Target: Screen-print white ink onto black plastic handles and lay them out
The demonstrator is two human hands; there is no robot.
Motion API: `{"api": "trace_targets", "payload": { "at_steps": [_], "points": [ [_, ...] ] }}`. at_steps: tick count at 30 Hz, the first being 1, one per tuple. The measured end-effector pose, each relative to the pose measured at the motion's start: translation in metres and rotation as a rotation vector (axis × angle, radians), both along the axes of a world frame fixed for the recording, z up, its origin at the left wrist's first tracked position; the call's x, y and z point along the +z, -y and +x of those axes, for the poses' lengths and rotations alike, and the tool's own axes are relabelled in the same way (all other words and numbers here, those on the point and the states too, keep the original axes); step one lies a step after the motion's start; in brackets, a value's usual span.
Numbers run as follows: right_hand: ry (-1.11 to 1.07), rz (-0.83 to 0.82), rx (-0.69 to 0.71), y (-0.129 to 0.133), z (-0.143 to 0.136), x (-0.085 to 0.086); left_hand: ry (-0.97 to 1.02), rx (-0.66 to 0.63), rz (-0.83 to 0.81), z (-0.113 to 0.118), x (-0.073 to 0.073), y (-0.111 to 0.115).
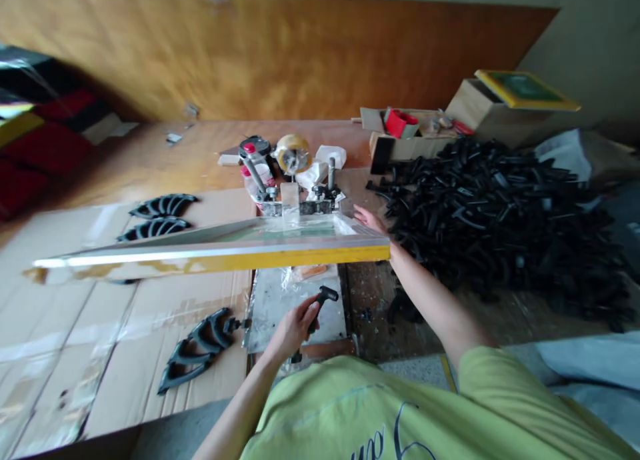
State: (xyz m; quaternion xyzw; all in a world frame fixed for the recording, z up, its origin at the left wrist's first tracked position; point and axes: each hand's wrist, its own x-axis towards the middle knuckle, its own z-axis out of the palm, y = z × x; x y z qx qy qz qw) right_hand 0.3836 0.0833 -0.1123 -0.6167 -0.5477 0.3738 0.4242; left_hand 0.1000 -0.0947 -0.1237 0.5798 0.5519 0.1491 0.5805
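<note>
My left hand (301, 319) is closed around a dark, curved plastic piece (327, 293) with a rounded, hammer-like end, above a metal plate (270, 313). My right hand (369, 219) is at the right end of a tilted screen-printing frame (300, 255), its fingers stretched out; part of it is hidden by the frame edge, and I cannot tell whether it touches the frame. The frame has a yellow side and metal rim. Its far side meets a clamp base (315, 207). Under the frame, a small brown object in clear film (313, 271) lies on the plate.
A large heap of black curved parts (490, 213) covers the right side. Rib-shaped black parts (200, 347) lie on cardboard (120, 373) at left. Behind the clamp stand a tape roll (293, 155) and red-capped bottles (250, 150). A small yellow-edged frame (530, 90) rests on a box.
</note>
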Motion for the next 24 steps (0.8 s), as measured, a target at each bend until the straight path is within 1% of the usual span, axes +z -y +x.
{"api": "trace_targets", "payload": {
  "at_steps": [1, 2, 3, 5, 6, 8, 10, 12, 14, 17, 19, 20, 22, 23, 24],
  "points": [
    [0.079, -0.004, 0.003, 0.003, 0.012, 0.002, 0.065, -0.033, -0.030, 0.017, 0.003, -0.007],
    [0.203, -0.004, -0.014, 0.009, 0.026, 0.003, 0.105, -0.064, -0.046, 0.033, 0.006, -0.012],
    [0.344, -0.009, -0.056, 0.017, 0.043, 0.004, 0.124, -0.093, -0.047, 0.045, 0.009, -0.017],
    [0.588, -0.044, -0.183, 0.036, 0.080, 0.003, 0.113, -0.136, -0.008, 0.057, 0.013, -0.023],
    [0.650, -0.088, -0.229, 0.044, 0.097, 0.002, 0.097, -0.146, 0.019, 0.058, 0.014, -0.023],
    [0.655, -0.209, -0.228, 0.057, 0.126, -0.005, 0.080, -0.144, 0.042, 0.052, 0.014, -0.022],
    [0.598, -0.307, -0.166, 0.063, 0.142, -0.012, 0.076, -0.125, 0.022, 0.039, 0.012, -0.018],
    [0.568, -0.344, -0.130, 0.064, 0.149, -0.016, 0.085, -0.074, -0.004, 0.023, 0.010, -0.013],
    [0.517, -0.361, -0.135, 0.064, 0.149, -0.015, 0.100, -0.008, -0.018, 0.004, 0.009, -0.008],
    [0.399, -0.371, -0.139, 0.066, 0.137, -0.003, 0.108, 0.119, -0.022, -0.031, 0.009, 0.001],
    [0.242, -0.322, -0.112, 0.069, 0.112, 0.008, 0.102, 0.229, -0.012, -0.055, 0.011, 0.006],
    [0.134, -0.289, -0.082, 0.070, 0.093, 0.012, 0.099, 0.285, -0.001, -0.065, 0.012, 0.007],
    [-0.097, -0.242, -0.014, 0.071, 0.043, 0.014, 0.106, 0.384, 0.031, -0.082, 0.017, 0.007],
    [-0.171, -0.226, 0.017, 0.071, 0.015, 0.012, 0.115, 0.424, 0.050, -0.088, 0.020, 0.005],
    [-0.200, -0.212, 0.040, 0.070, -0.014, 0.007, 0.127, 0.456, 0.069, -0.092, 0.024, 0.002]
  ]
}}
